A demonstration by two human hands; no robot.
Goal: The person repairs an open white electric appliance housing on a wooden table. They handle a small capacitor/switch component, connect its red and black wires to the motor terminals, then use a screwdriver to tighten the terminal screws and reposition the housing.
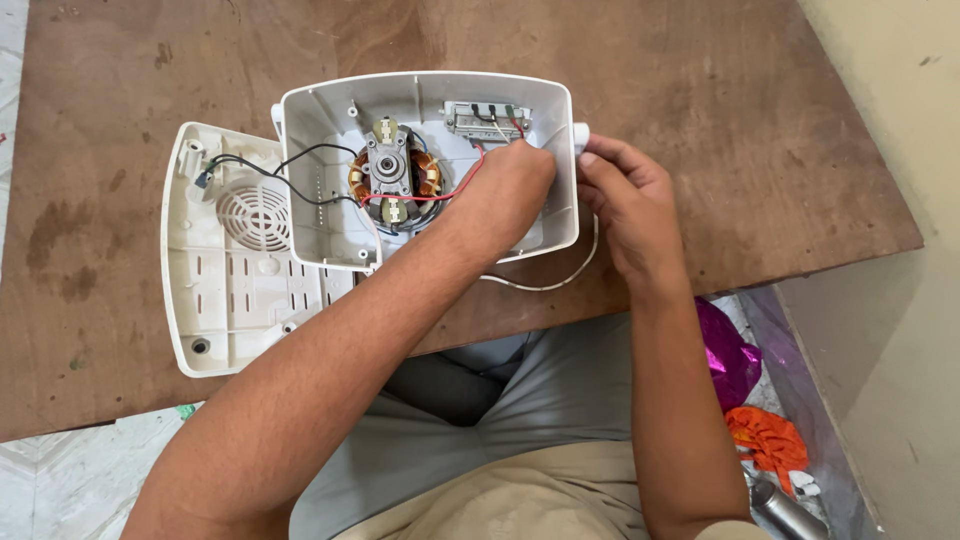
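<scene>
Left hand reaches into the open white housing on the table, fingertips pinched at the red wire near the switch block; right hand clasps the housing's outer side; steady bracing advisable.

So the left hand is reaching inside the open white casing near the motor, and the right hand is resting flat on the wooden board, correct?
Not quite. The head view shows the right hand gripping the outer right edge of the white casing, not lying flat on the wooden board. The left hand does reach inside, near the motor.

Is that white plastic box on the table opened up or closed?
Open. The white plastic casing shows its copper-wound motor and wires, and its vented white cover lies detached beside it on the brown wooden board.
</scene>
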